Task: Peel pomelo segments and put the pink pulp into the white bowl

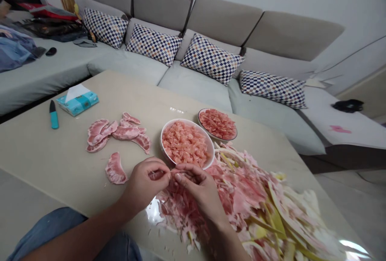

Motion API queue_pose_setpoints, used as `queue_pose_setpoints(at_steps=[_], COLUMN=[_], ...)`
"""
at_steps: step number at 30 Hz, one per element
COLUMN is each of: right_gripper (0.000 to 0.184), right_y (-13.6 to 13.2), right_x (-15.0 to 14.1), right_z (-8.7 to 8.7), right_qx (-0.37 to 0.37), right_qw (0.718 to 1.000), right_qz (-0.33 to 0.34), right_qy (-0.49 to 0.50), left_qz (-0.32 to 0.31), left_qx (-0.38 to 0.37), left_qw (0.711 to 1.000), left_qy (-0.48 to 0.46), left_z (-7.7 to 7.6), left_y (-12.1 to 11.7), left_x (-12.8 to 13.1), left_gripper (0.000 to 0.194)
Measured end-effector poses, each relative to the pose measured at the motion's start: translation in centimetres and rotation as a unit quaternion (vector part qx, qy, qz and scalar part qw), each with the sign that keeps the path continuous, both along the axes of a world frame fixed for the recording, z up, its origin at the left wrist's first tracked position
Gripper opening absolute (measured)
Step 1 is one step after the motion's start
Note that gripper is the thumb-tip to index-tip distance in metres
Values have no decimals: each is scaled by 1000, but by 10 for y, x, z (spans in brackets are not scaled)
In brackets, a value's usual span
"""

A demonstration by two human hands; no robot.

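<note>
My left hand [145, 183] and my right hand [199, 188] meet just in front of a white bowl [163, 145] heaped with peeled pomelo pulp [185, 142]. Both pinch a small pink piece of pomelo [174, 173], mostly covered by my fingers. Under and right of my right hand spreads a big pile of pomelo peel and pink membrane [250, 188]. One unpeeled pomelo segment [116, 168] lies alone left of my left hand. Several more segments [128, 131] are grouped behind it. A second, dark-rimmed bowl [217, 124] of pulp stands behind the white one.
A pack of tissues [77, 99] and a small knife with a teal handle and dark blade [53, 115] lie at the table's left. Behind the table [60, 148] runs a grey sofa [199, 88] with checked cushions [211, 58]. Bags and clothes [45, 27] sit at far left.
</note>
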State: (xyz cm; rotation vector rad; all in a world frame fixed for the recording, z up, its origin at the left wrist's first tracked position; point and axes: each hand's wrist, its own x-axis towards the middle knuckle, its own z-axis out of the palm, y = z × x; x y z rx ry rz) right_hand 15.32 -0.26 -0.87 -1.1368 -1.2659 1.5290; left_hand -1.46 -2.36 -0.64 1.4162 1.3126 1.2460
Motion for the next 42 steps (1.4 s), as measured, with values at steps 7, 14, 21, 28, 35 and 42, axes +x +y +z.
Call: queue_pose_setpoints(at_steps=[7,14,21,28,35,42], right_gripper=[32,25,17,18,16,22], right_y=[12,28,45,44,35,44], right_x=[11,39,43,26,26,47], right_z=[13,36,47,45,53,56], right_qx=[19,96,316,303,263,283], right_qw=[999,983,907,919,925,913], right_qz=[-39,-8,-26,63,54,33], right_qy=[0,-157,-276,-244,-268,-292], left_qz=[33,24,-9,-38,-24,-10], left_qx=[69,132,99,109,125,80], left_qw=[997,989,994,990,987,993], left_qy=[12,58,48,81,103,85], left_z=[7,20,23,32,28,29], left_y=[22,40,48,52,49,51], left_x=[13,20,15,18,19,10], left_gripper=[13,13,11,12,12,9])
